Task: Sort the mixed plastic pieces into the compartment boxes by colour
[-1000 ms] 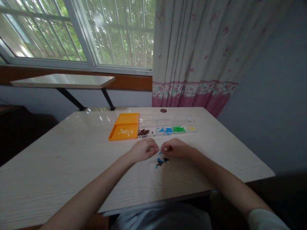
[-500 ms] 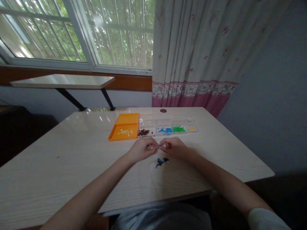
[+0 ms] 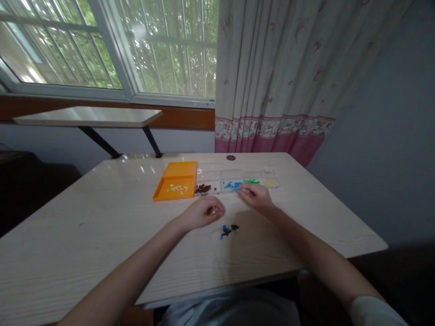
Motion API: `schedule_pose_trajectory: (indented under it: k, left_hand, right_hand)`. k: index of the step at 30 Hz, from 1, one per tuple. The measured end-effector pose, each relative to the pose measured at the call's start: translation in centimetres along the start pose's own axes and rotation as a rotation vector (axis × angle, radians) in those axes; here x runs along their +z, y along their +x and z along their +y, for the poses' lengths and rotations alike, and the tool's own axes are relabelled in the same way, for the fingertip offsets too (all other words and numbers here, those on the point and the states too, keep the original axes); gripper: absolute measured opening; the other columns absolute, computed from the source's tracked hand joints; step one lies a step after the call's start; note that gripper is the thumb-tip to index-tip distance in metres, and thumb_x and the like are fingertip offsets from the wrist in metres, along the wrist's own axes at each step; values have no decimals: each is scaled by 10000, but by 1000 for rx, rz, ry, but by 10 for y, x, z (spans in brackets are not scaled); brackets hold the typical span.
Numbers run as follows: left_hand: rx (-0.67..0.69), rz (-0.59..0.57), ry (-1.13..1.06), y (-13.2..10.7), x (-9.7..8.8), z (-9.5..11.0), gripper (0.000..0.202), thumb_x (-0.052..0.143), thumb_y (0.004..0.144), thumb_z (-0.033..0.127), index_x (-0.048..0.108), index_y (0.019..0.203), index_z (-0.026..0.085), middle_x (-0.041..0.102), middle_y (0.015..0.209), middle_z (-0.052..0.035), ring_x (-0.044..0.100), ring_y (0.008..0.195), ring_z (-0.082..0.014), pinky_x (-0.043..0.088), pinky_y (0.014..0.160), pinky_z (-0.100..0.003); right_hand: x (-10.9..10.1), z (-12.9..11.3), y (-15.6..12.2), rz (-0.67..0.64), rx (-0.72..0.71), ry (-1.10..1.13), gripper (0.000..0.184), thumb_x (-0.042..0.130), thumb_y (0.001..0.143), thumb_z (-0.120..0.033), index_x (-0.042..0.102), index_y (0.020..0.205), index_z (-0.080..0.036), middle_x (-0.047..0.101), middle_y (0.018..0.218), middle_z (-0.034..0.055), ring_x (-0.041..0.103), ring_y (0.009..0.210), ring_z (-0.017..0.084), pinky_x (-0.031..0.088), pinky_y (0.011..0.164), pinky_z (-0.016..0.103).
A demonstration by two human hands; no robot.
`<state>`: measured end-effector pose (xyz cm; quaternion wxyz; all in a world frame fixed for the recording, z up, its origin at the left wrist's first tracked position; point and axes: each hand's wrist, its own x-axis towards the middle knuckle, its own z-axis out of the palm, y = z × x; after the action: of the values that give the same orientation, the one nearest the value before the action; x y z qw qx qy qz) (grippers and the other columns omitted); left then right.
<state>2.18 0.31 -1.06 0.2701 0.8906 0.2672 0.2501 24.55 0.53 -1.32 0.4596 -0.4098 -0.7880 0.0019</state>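
My left hand (image 3: 205, 212) hovers above the table with thumb and fingertips pressed together. Whatever it pinches is hidden or too small to name. My right hand (image 3: 256, 195) reaches to the clear box, its fingertips at the right side of the small blue pieces (image 3: 232, 185). The fingers are closed, and I cannot make out what lies between them. Behind that hand, the small green pieces (image 3: 251, 181) are partly covered. Nearer to me, a small cluster of dark brown and blue pieces (image 3: 227, 231) lies on the table.
An orange tray (image 3: 180, 168) with several white pieces stands to the left. Beside it, the clear compartment box (image 3: 219, 186) holds brown pieces (image 3: 203, 188) and, at the right end, yellow pieces (image 3: 270, 183). A raised shelf (image 3: 91, 115) stands at the table's back left.
My hands were together fingertip to fingertip over a small blue piece. My right hand has moved away, forward and right to the blue pieces. The left has hardly moved.
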Motion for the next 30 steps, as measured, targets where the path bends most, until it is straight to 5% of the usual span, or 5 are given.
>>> schedule_pose_trajectory:
  k: [3, 7, 23, 30]
  left_hand:
    - [67, -168, -37, 0, 0, 3, 124, 529, 772, 197, 634, 800, 137, 605, 760, -42, 518, 645, -93, 386, 582, -177]
    - [86, -257, -12, 1, 0, 10, 137, 534, 749, 165, 656, 806, 140, 606, 739, -41, 525, 619, -92, 390, 562, -172]
    - [53, -280, 114, -1, 3, 6, 164, 511, 696, 94, 635, 773, 168, 603, 713, -4, 528, 614, -90, 382, 585, -159]
    - [-50, -157, 139, -1, 4, 2, 171, 423, 821, 189, 585, 855, 147, 598, 764, -40, 530, 681, -117, 398, 633, -196]
  right_hand:
    - [-10, 3, 4, 178, 55, -7, 198, 550, 771, -331, 664, 775, -169, 454, 447, -50, 378, 404, 56, 333, 459, 171]
    - [-14, 2, 6, 199, 59, -31, 200, 566, 758, -343, 677, 755, -177, 469, 442, -44, 381, 400, 57, 346, 459, 174]
    - [-9, 9, 3, 182, 142, 24, 231, 566, 748, -361, 688, 769, -166, 547, 500, -9, 401, 423, 66, 363, 469, 186]
    - [3, 26, 4, 91, 274, -23, 265, 538, 756, -375, 673, 814, -155, 474, 481, -34, 404, 448, 73, 332, 478, 185]
